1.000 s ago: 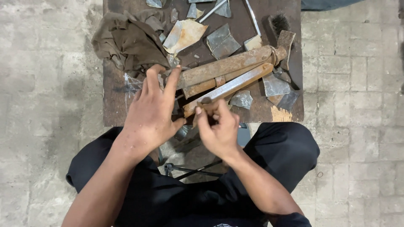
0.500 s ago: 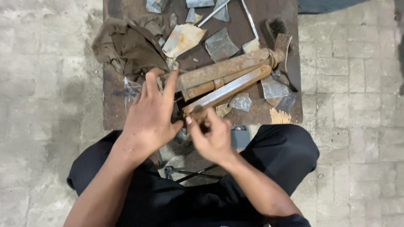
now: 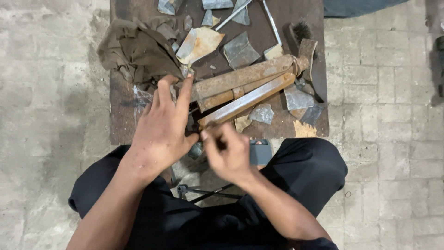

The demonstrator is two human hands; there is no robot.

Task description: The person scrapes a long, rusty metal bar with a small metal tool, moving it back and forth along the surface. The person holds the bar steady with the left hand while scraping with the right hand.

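A rusty hand shear [image 3: 245, 85], with a thick bar and a flat lever arm, lies diagonally on a dark wooden board [image 3: 122, 125]. My left hand [image 3: 162, 125] lies flat at the shear's near end with its fingers spread, pressing down; a shiny sheet scrap [image 3: 138, 97] peeks out beside it. My right hand [image 3: 226, 155] is curled and blurred just below the lever's near tip. What its fingers hold is hidden.
A crumpled brown cloth [image 3: 138, 48] lies at the board's far left. Several cut metal scraps [image 3: 240, 48] are scattered around the shear, with a thin rod [image 3: 273, 23] and a brush [image 3: 303, 34] at the back. My crossed legs [image 3: 296, 171] are against the board's near edge, on a brick floor.
My right hand has drawn back from the lever's near tip toward my body. My left hand stays pressed at the same spot.
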